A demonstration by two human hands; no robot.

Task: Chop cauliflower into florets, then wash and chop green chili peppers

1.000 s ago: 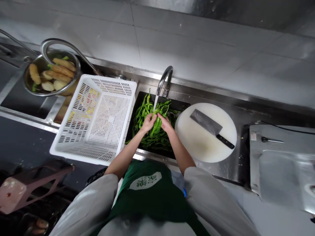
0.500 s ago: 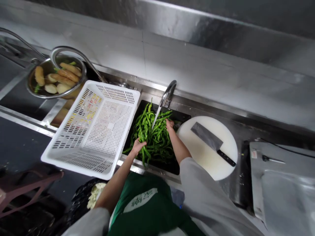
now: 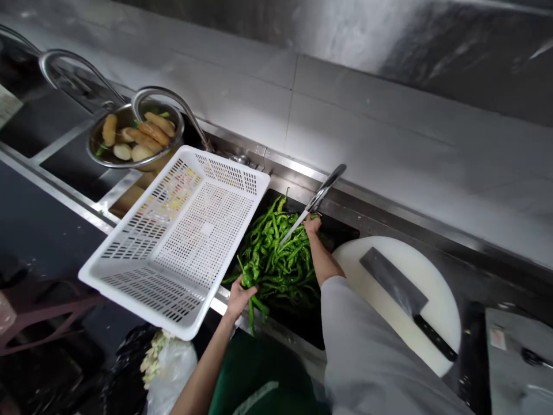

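Note:
A heap of long green peppers (image 3: 276,259) lies in the dark sink (image 3: 302,331), with water from the curved faucet (image 3: 327,187) running onto it. At the heap's near left edge, my left hand (image 3: 241,297) is closed round several peppers, some hanging below the thumb. My right hand (image 3: 311,225) is at the far right side of the heap, just under the faucet, its fingers curled over peppers there and partly hidden. A white perforated basket (image 3: 207,230) rests tilted over the sink's left side, close to my left hand.
Right of the sink, a cleaver (image 3: 395,282) lies on a round white cutting board (image 3: 345,253). A metal bowl (image 3: 93,155) of peeled vegetables stands at the far left beneath another faucet. Below the basket are a plastic bag (image 3: 170,369) and a reddish stool (image 3: 47,317).
The view has shifted, so most things appear further right and lower. My right hand has moved further toward the faucet's base; my left hand keeps its hold on peppers at the near edge.

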